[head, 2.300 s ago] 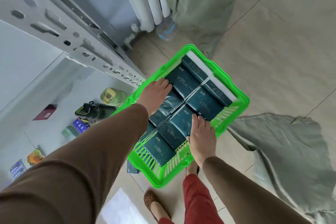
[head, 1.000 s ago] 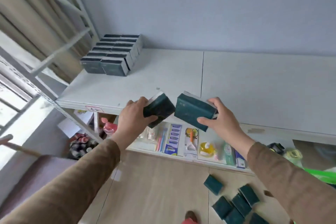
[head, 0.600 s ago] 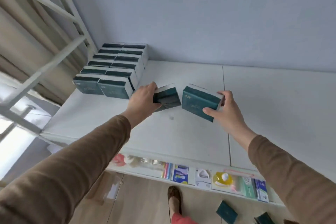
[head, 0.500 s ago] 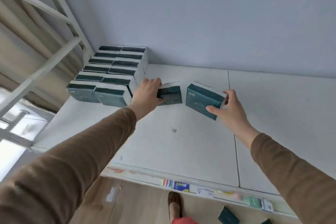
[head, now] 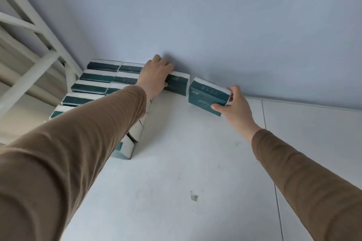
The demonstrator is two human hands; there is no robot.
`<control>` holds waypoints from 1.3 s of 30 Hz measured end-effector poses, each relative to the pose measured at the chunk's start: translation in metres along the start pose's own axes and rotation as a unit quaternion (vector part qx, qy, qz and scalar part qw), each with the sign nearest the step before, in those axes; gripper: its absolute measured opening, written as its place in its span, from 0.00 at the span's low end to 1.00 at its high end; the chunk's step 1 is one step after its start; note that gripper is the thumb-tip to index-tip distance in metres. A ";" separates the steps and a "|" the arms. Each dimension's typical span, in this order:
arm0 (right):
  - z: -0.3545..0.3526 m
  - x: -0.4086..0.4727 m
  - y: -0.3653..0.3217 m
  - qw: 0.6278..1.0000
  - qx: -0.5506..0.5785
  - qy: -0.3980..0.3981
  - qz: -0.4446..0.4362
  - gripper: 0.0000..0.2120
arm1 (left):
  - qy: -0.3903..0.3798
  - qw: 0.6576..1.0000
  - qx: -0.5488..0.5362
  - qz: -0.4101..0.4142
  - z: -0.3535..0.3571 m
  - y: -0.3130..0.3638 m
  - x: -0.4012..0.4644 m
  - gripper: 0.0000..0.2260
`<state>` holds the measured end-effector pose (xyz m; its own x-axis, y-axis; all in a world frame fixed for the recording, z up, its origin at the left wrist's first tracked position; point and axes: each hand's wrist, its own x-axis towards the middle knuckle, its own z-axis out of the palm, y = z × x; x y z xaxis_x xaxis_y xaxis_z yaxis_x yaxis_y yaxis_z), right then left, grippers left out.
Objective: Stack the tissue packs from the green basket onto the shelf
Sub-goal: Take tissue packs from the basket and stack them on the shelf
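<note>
- The left hand (head: 156, 73) is laid over a dark green tissue pack (head: 177, 84) at the back of the shelf (head: 176, 162). The pack is pressed against the wall (head: 215, 25), just beside the stacked packs (head: 94, 84) on its left. Whether this grip is curled round the pack cannot be told.
- A second tissue pack (head: 207, 96) is pinched at its right end by the right hand (head: 233, 107), thumb below and fingers above, slightly tilted.
- The second pack's long axis is seen to run left to right, roughly in line with the first pack, a narrow gap between them.
- The open spot is judged to lie just behind the right grip, against the wall; the right hand is nearer.
</note>
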<state>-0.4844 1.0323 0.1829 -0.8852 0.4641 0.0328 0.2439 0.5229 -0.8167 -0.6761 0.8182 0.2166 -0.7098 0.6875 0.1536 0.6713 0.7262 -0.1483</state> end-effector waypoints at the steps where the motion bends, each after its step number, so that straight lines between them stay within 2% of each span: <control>1: 0.004 0.007 0.001 1.000 -0.001 -0.001 -0.006 0.26 | 0.004 1.000 0.009 -0.008 0.004 -0.004 0.002 0.22; 4: 0.015 0.023 0.001 0.999 -0.031 0.010 -0.021 0.25 | 0.022 0.999 -0.006 -0.031 0.015 -0.009 0.003 0.21; 7: 0.020 0.036 0.002 0.998 -0.051 0.032 -0.018 0.26 | 0.040 0.998 -0.034 -0.042 0.021 -0.009 0.002 0.26; 13: 0.040 0.054 -0.005 0.997 0.026 0.074 0.024 0.28 | 0.024 0.997 -0.031 -0.063 0.021 -0.003 -0.002 0.25; 16: 0.045 0.045 -0.007 0.993 0.049 0.095 0.058 0.32 | 0.006 0.997 -0.028 -0.077 0.017 0.004 -0.014 0.23; 18: 0.044 0.032 -0.002 0.994 0.029 0.090 0.047 0.35 | 0.016 0.995 -0.044 -0.086 0.014 0.011 -0.028 0.23; 20: 0.040 0.013 0.001 0.996 0.000 0.083 0.026 0.34 | 0.026 0.993 -0.077 -0.088 0.009 0.024 -0.047 0.23; 24: 0.027 -0.042 0.007 0.997 -0.059 0.043 -0.009 0.25 | -0.001 0.994 -0.091 -0.053 0.000 0.061 -0.105 0.22; 29: -0.008 -0.148 0.018 0.992 -0.110 0.025 -0.055 0.20 | -0.006 0.992 -0.123 -0.039 -0.018 0.126 -0.200 0.22; 34: -0.059 -0.276 0.041 0.983 -0.155 0.048 -0.085 0.16 | 0.008 0.989 -0.144 -0.012 -0.051 0.204 -0.288 0.20; 39: -0.129 -0.409 0.084 0.974 -0.195 0.085 -0.072 0.15 | 0.026 0.984 -0.173 0.040 -0.082 0.309 -0.368 0.19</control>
<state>-0.0506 0.9788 0.1748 -0.8508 0.4601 0.2539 0.2826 0.8080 -0.5170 -0.1905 0.7900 0.1941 -0.6460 0.7350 0.2062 0.7633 0.6211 0.1774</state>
